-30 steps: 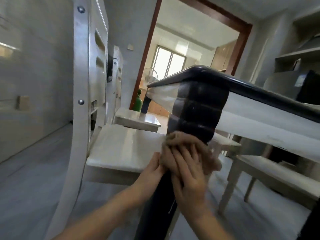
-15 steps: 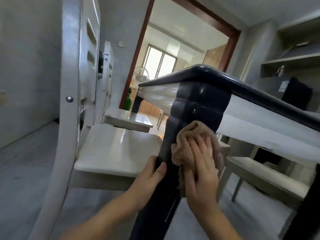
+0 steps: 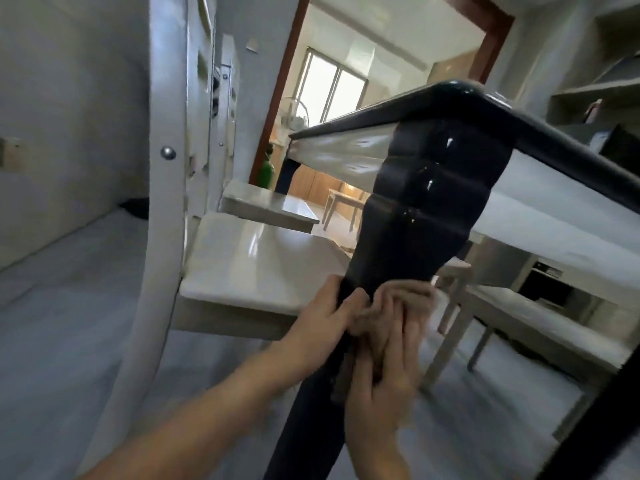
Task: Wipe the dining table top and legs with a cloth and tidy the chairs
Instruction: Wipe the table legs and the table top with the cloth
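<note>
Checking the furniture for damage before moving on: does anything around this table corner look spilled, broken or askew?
Nothing stands out. The glossy dark table leg shows only light glints, the tan cloth is pressed against it, and the pale wooden chair stands upright.

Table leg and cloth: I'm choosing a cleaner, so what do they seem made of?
The table leg looks like wood under glossy dark paint or lacquer: turned profile, sharp white highlights. Plastic can't be ruled out. The cloth, pressed on it by the right hand, looks like soft tan fabric, crumpled into folds.
</note>
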